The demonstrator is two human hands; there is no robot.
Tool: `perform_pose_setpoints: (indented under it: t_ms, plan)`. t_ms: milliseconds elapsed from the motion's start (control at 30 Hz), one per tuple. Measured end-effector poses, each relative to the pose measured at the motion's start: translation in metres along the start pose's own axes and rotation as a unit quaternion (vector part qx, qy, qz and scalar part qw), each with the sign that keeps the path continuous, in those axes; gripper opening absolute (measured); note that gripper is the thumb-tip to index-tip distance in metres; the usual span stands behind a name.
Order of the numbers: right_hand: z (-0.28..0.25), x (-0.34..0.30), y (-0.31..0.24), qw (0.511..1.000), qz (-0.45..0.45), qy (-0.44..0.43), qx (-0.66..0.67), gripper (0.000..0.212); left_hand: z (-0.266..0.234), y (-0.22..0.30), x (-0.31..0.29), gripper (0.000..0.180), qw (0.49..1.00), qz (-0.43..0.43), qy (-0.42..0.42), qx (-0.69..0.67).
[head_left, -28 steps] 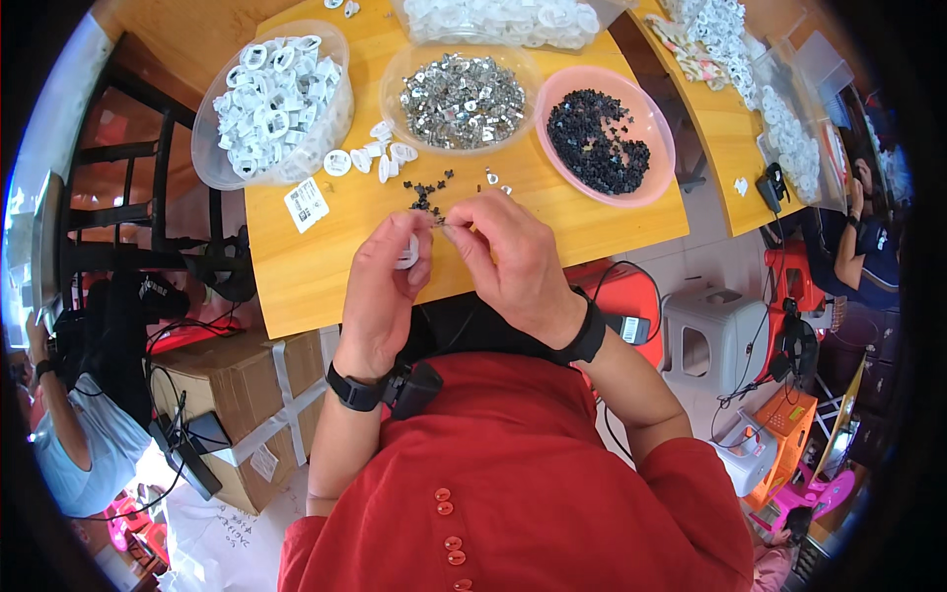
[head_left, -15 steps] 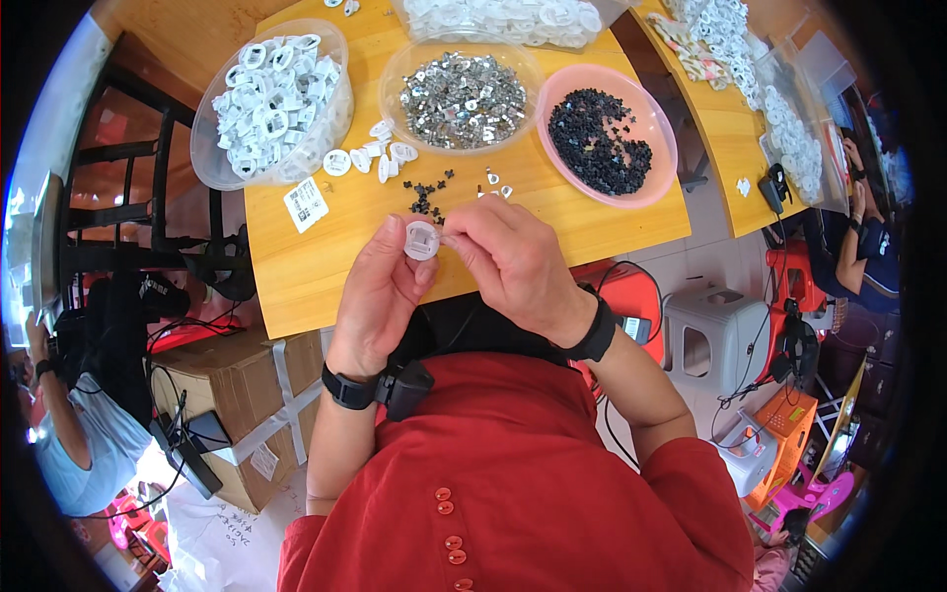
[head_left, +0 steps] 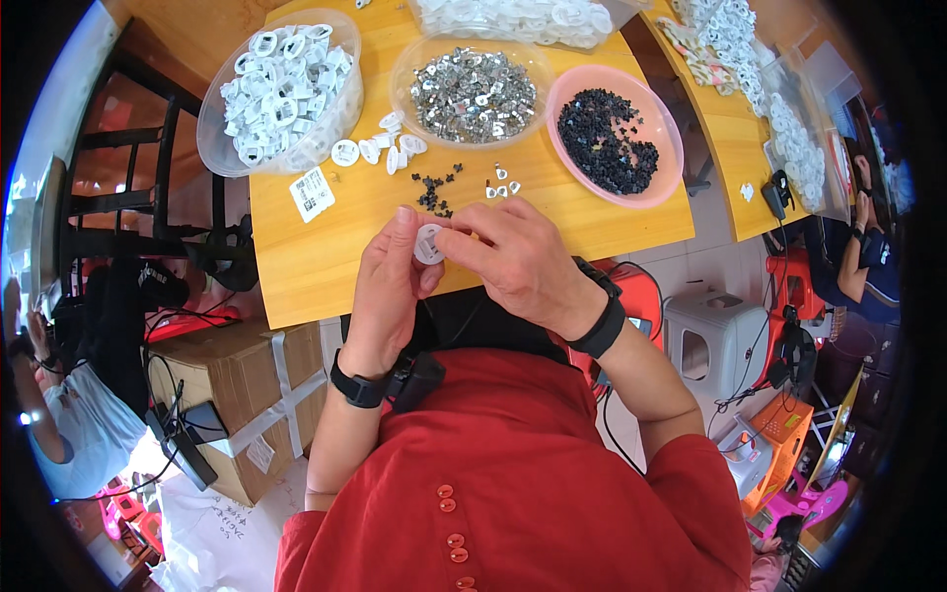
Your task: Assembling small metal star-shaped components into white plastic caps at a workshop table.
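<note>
A round white plastic piece [head_left: 427, 243] is pinched upright between the thumb and fingers of my left hand [head_left: 387, 286], just over the table's near edge. My right hand [head_left: 525, 261] is closed, its fingertips on the right side of that piece; whatever they pinch is hidden. Beyond my hands lie several small black cross-shaped parts [head_left: 432, 193] and, to their right, a few small shiny metal parts [head_left: 502, 187]. Several more round white pieces [head_left: 393, 153] are scattered between the tubs.
On the wooden table [head_left: 631, 225] stand a clear tub [head_left: 209, 128] of white pieces, another clear tub [head_left: 397, 91] of metal parts and a pink bowl [head_left: 673, 148] of black parts. A label [head_left: 312, 194] lies at left. Stools [head_left: 720, 340] and a cardboard box [head_left: 222, 370] flank me.
My right fingertips have moved in from beside the white piece onto its face. The piece is now turned more edge-on. The whole view has shifted slightly.
</note>
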State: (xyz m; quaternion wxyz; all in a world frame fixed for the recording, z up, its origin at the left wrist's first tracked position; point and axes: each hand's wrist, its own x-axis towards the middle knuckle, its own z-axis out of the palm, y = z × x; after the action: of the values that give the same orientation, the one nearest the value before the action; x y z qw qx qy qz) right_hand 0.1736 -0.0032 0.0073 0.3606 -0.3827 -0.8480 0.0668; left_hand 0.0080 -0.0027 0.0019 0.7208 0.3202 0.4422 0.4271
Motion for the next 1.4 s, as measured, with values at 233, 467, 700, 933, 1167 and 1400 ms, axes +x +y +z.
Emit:
perform_pose_setpoints:
  t_ms: [233, 467, 700, 933, 1167, 1400]
  plan:
    - [-0.002, 0.001, -0.005, 1.0, -0.004, -0.014, -0.026, 0.013, 0.006, -0.002, -0.001, 0.036, 1.0, 0.023, 0.014, 0.006]
    - [0.008, -0.005, -0.006, 0.999, 0.038, 0.011, 0.007, 0.008, 0.005, -0.004, 0.001, 0.033, 0.999, 0.025, 0.026, 0.014]
    - [0.006, -0.002, -0.015, 0.932, 0.248, 0.094, 0.246, 0.01, 0.008, 0.001, 0.0, 0.033, 0.999, 0.005, 0.038, 0.004]
    - [0.022, -0.004, -0.013, 0.799, 0.4, 0.06, 0.445, 0.013, 0.003, -0.003, 0.003, 0.036, 0.999, 0.014, 0.03, 0.031]
    - [0.035, -0.004, -0.008, 0.694, 0.446, 0.137, 0.549, 0.012, -0.002, -0.005, -0.002, 0.035, 0.999, 0.006, 0.0, -0.049]
    - [0.048, 0.002, -0.021, 0.678, 0.451, 0.195, 0.546, 0.011, -0.003, -0.008, 0.001, 0.043, 0.999, 0.029, 0.006, -0.036]
